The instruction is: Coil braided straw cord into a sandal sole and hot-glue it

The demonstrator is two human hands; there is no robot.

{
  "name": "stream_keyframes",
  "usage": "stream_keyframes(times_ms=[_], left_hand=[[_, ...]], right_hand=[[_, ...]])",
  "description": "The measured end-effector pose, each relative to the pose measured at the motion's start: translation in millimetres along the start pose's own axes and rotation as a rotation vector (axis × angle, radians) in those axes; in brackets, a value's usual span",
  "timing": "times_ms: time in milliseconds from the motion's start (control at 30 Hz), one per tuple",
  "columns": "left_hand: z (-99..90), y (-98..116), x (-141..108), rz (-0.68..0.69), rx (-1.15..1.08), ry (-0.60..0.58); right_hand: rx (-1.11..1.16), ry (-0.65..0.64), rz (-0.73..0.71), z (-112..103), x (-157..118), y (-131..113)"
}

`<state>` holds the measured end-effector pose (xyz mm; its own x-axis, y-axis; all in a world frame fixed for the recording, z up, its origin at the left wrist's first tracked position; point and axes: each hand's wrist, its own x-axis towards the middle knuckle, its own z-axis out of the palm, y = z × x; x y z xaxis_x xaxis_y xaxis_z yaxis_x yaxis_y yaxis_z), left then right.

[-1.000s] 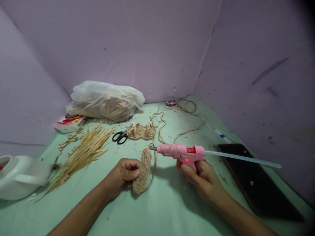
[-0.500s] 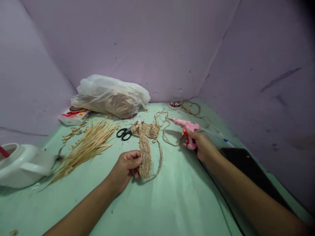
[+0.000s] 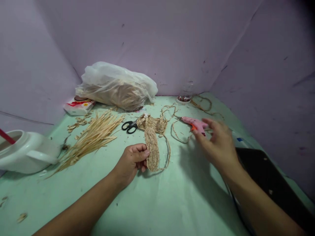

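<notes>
Between the thumb and fingers of my left hand (image 3: 134, 160) is a long oval piece of coiled twine (image 3: 153, 150), gripped by its left edge. A strand of twine (image 3: 169, 149) loops off its lower end. Just beyond it lies another coiled twine piece (image 3: 155, 124) with a small white decoration. My right hand (image 3: 216, 141) is open, its fingers apart, slightly blurred, just above the handle end of a pink glue gun (image 3: 190, 121). The glue gun rests on the green tabletop with its nozzle to the left; its handle is partly hidden behind the fingers.
Black-handled scissors (image 3: 131, 127) lie left of the twine pieces. Farther left are dry straw strips (image 3: 95, 134), a white pot (image 3: 36, 149) and a small box (image 3: 80, 106). A plastic bag (image 3: 118, 88), a bead dish (image 3: 184, 99) and a dark flat object (image 3: 265, 177) surround the work.
My right hand has let go of the glue gun and opened, and the gun now lies on the table. My left hand still grips the oval twine piece. The view has shifted slightly.
</notes>
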<state>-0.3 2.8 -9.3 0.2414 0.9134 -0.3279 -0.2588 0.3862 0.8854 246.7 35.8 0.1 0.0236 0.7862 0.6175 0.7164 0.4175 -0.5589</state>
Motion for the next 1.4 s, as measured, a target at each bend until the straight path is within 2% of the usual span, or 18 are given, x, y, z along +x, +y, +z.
stream_keyframes(times_ms=[33,100,133,233,300,433,567,867,1067,1400], left_hand=[[-0.1,0,0,0.002,-0.001,0.001],[0.0,-1,0,0.004,-0.002,-0.004],[0.4,-1,0,0.005,-0.003,-0.005],[2.9,-3,-1,0.036,0.004,0.027],[4.8,-3,-1,0.070,0.023,0.067],[5.4,-3,0,0.096,0.047,0.114],[3.2,-3,1,0.093,0.077,0.110],[4.1,-2,0,0.080,0.141,0.090],[3.7,-2,0,0.065,0.144,0.069],[2.8,-1,-1,0.059,0.190,0.057]], right_hand=[[0.019,-0.041,0.027,0,-9,-15],[0.208,-0.368,0.025,3,-26,-42],[0.281,-0.461,0.007,6,-34,-52],[0.240,-0.606,-0.147,17,-49,-64],[0.166,-0.604,-0.213,23,-54,-62],[0.192,-0.532,-0.222,28,-57,-56],[0.196,-0.463,-0.211,27,-59,-56],[0.099,-0.343,-0.306,26,-57,-59],[0.030,-0.313,-0.378,25,-55,-59],[0.055,-0.315,-0.373,23,-52,-54]])
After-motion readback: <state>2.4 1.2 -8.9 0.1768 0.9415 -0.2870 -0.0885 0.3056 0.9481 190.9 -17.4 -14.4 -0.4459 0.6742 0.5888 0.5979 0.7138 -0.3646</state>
